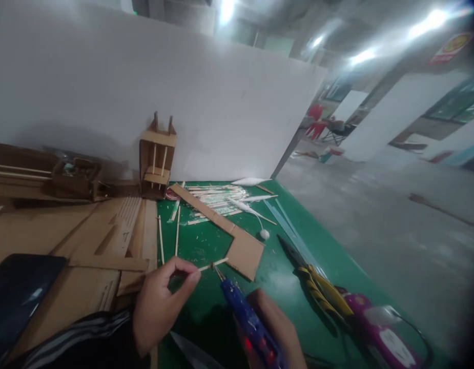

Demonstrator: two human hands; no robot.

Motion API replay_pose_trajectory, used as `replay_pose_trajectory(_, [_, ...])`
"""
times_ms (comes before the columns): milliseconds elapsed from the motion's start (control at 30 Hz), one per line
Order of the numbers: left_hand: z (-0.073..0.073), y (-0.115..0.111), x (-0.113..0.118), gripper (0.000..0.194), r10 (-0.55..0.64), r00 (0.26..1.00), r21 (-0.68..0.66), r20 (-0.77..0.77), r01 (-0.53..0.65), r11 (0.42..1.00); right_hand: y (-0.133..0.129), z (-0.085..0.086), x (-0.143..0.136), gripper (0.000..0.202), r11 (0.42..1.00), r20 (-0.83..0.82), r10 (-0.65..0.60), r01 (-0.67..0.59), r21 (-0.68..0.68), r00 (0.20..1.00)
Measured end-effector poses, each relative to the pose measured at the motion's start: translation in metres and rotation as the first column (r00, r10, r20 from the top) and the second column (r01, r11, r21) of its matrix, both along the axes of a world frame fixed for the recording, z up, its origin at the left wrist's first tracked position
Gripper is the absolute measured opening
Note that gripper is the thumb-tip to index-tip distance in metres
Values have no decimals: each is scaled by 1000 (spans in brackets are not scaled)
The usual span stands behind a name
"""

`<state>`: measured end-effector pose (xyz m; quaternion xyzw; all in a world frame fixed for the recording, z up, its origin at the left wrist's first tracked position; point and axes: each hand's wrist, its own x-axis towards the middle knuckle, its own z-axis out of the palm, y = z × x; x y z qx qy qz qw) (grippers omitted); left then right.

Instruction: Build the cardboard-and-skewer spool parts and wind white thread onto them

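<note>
Wooden stick occupies left grip; cardboard reads "7".

Overall light dim, cool grey. Ceiling lamps at top flare white, smeared into streaks toward right. White partition greyish, soft shadow along its lower left. Pale sheen on green worktop, darker shadow left of blue tool, red glow on its body. Distant floor, red sign blurred; wide-angle stretching, blackened right edge.
</note>
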<state>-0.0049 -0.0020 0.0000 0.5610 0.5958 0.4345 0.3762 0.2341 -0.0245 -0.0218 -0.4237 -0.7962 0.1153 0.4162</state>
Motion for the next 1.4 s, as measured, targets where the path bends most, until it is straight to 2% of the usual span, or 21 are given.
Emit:
replay_pose_trajectory(100, [1, 0, 0, 22, 0, 1000, 17, 0, 0, 1000, 2, 7, -3, 28, 995, 13, 49, -48, -86, 999])
replay_pose_trajectory(233, [0, 0, 0, 20, -6, 1000, 29, -6, 6, 1000, 5, 18, -10, 18, 994, -20, 66, -67, -83, 998])
replay_pose_trajectory(367, [-1, 0, 0, 19, 0, 1000, 31, -25, 1, 1000, 4, 25, -14, 7, 984, -38, 36, -42, -171, 999])
replay_pose_trajectory(500, [0, 0, 0, 19, 15, 999, 44, -39, -13, 999, 0, 28, -16, 8, 983, -52, -1, -9, -185, 999])
replay_pose_trajectory(667, [-1, 1, 0, 19, 14, 999, 81, -34, -11, 997, -2, 27, -14, 19, 980, -31, -27, 21, -198, 999])
replay_pose_trajectory(833, [-1, 0, 0, 18, 0, 999, 76, -33, 3, 997, -2, 27, -15, 7, 967, 0, -38, 37, -254, 999])
replay_pose_trajectory(1267, [2, 0, 0, 16, 7, 999, 66, -33, -4, 998, 2, 30, -16, 8, 956, 34, 16, -6, -293, 999])
replay_pose_trajectory(1333, [2, 0, 0, 16, 2, 1000, 79, -23, 0, 997, 3, 32, -16, 4, 957, 22, 38, -30, -290, 999])
replay_pose_trajectory(1400, [1, 1, 0, 14, -6, 1000, 109, 11, 5, 994, 4, 33, -17, 9, 961, 1, 54, -52, -273, 999])
